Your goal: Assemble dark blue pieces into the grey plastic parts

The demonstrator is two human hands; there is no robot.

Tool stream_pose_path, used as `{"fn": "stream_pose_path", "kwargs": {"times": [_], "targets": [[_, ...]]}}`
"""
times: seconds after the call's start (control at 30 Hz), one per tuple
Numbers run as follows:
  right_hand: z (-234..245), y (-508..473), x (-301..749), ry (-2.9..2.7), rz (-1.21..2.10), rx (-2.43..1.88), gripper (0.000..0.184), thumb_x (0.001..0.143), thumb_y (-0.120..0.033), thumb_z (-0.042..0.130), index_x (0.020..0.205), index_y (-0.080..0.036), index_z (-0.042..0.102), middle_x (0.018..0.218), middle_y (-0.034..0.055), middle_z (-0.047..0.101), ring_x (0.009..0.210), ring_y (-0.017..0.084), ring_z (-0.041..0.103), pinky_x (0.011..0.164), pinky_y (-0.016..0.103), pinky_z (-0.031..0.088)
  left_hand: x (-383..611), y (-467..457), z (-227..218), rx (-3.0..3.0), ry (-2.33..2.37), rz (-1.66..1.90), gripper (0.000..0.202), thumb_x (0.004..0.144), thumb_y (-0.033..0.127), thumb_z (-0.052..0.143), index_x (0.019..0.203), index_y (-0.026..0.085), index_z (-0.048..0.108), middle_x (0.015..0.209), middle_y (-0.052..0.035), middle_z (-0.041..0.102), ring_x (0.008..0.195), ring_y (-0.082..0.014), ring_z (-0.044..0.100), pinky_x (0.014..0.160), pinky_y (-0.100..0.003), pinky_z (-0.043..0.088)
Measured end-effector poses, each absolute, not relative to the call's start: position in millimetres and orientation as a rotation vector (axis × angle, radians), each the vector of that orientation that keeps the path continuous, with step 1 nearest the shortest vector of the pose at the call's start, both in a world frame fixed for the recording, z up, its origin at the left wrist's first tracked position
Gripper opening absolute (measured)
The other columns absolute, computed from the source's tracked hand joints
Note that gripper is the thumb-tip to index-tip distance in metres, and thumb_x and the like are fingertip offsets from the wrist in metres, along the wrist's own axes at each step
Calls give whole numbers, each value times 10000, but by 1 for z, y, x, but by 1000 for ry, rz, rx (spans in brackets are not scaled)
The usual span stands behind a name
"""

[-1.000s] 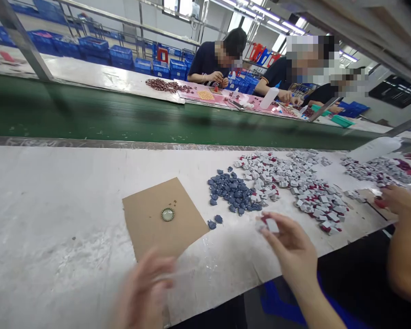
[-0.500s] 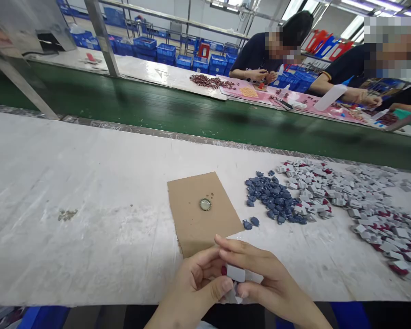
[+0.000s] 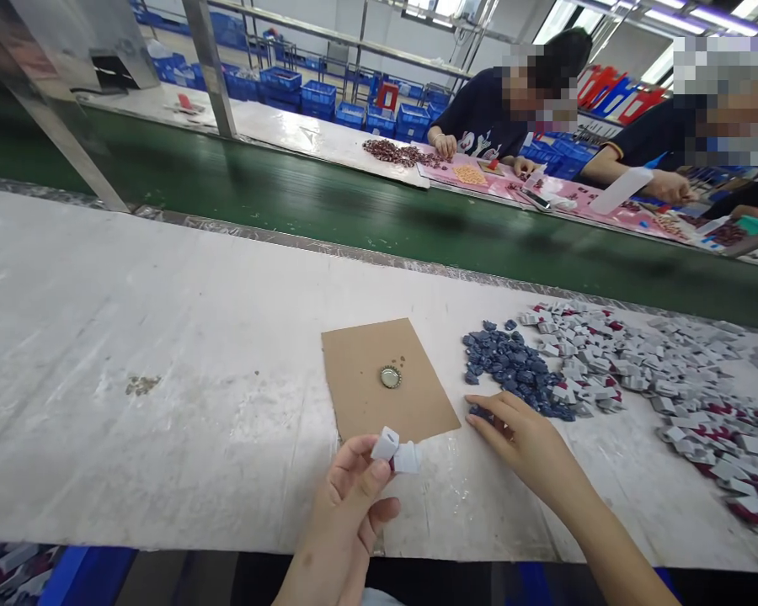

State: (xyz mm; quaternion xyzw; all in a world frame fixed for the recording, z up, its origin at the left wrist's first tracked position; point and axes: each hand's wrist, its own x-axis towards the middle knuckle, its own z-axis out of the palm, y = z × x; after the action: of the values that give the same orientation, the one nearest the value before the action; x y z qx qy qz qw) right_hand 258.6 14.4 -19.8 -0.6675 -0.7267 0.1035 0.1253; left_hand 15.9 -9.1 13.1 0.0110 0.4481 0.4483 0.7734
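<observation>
My left hand (image 3: 354,505) pinches a small light-grey plastic part (image 3: 397,453) with a dark red bit, near the lower edge of a cardboard sheet (image 3: 354,404). To the right, my right hand (image 3: 511,433) reaches down to the tabletop. Its thumb and index finger close around a small dark blue piece (image 3: 480,411), partly hidden by the fingers. Just beyond lies a pile of similar dark blue pieces (image 3: 505,358). A bottle cap (image 3: 390,377) rests on the cardboard with its hollow side up, with brown specks beside it.
A wide heap of light-grey and dark red parts (image 3: 688,396) covers the right of the white table (image 3: 195,438). Beyond runs a green conveyor belt (image 3: 290,198). Co-workers (image 3: 493,118) sit across it. A blue bin (image 3: 79,576) with parts stands at lower left.
My hands have separated. The right let go of the grey part and moved right to the loose blue pieces; the left keeps the grey part, now raised slightly.
</observation>
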Motion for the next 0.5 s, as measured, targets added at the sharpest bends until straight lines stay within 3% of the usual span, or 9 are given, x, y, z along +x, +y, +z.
{"fn": "stream_pose_path", "kwargs": {"times": [0.2,0.33,0.4,0.5], "targets": [[-20,13,261,-2098,265,-1904,228,880,-337,444,963,-226,625,875,57,618,694,167,609,552,276,499,19,-14,10,-61,886,873,391,503,237,872,832,182,668,876,-18,620,780,-97,591,577,-148,510],[-21,11,257,-2095,122,-1858,175,861,-317,481,892,-216,621,874,74,631,834,227,602,602,313,499,23,-17,2,-35,869,873,336,539,246,856,789,200,636,759,19,581,631,-59,545,410,-94,406],[-17,5,244,-1952,225,-1822,150,860,-306,491,907,-211,598,847,73,628,746,203,603,539,288,497,26,-18,-1,39,873,896,313,559,260,843,780,210,627,693,36,550,563,-56,513,372,-94,384],[-6,-11,210,-1570,545,-1654,145,883,-282,477,1001,-224,539,781,40,625,606,150,596,463,241,500,30,-21,-3,285,884,1012,230,607,270,810,752,224,638,727,22,555,587,-98,568,458,-169,483]]}}
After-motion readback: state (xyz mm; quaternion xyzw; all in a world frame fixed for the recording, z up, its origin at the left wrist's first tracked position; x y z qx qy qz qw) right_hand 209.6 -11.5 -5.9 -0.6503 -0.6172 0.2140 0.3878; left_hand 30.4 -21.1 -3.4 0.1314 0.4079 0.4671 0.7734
